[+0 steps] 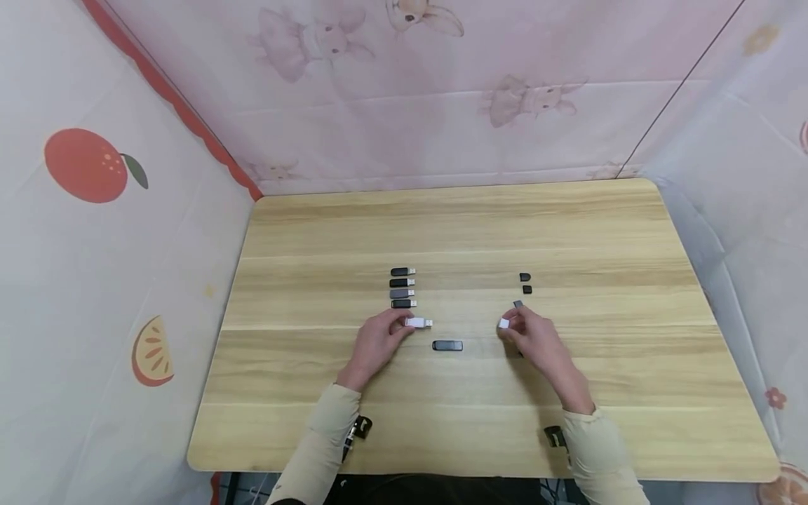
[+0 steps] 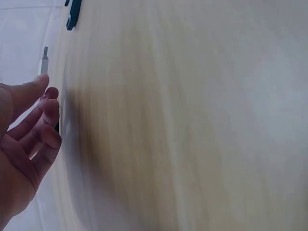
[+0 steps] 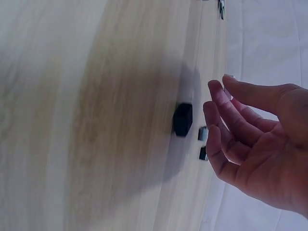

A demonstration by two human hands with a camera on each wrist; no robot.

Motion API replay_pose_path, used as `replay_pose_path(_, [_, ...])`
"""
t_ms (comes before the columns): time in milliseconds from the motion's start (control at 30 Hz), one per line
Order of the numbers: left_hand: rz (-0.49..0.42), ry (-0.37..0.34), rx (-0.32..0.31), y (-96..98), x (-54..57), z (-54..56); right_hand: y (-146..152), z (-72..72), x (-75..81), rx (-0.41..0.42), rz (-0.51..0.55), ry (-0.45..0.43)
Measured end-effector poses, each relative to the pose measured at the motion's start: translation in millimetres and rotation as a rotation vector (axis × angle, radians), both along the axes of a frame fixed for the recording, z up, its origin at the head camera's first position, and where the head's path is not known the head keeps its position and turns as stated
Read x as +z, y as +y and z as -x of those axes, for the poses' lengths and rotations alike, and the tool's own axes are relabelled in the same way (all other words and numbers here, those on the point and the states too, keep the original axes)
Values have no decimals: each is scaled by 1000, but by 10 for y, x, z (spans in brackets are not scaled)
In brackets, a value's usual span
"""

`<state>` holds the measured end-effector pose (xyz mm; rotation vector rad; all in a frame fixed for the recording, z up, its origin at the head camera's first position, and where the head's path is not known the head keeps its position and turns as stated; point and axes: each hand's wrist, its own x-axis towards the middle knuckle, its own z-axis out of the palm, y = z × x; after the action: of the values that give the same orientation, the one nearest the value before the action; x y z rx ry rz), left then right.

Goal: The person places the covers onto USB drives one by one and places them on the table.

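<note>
My left hand [image 1: 374,345] pinches a white USB stick [image 1: 418,322] by its rear end between thumb and fingertips, the bare metal plug pointing right. Between the thumb and fingers of my right hand [image 1: 538,345] is a small white cap [image 1: 503,323], apart from the stick. Just above the left hand lies a column of several dark USB sticks, the lowest a black stick [image 1: 401,304], all with plugs exposed. A dark grey USB stick [image 1: 447,345] with no plug showing lies between the hands. In the right wrist view, a black cap [image 3: 183,119] lies below the right fingers.
Beyond the right hand, two black caps [image 1: 525,277] and a grey cap [image 1: 518,304] form a column on the wooden table [image 1: 467,224]. Black wrist devices [image 1: 363,426] show at both sleeves. Patterned cloth walls [image 1: 404,133] stand behind and beside the table.
</note>
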<state>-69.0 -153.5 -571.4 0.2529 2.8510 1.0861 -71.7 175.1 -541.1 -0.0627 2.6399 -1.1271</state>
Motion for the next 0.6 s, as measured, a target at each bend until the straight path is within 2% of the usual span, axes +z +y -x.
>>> replay_pose_path(167, [-12,18,-12,50,-2,6,-94,18,-20,12,14,-2])
replay_pose_path(300, [-41,18,3,84,-3,6,-154,30,-33,21,20,-6])
replay_pose_path(600, [-145,-80,81,135,-32,29,-270,54,-59,15,88,15])
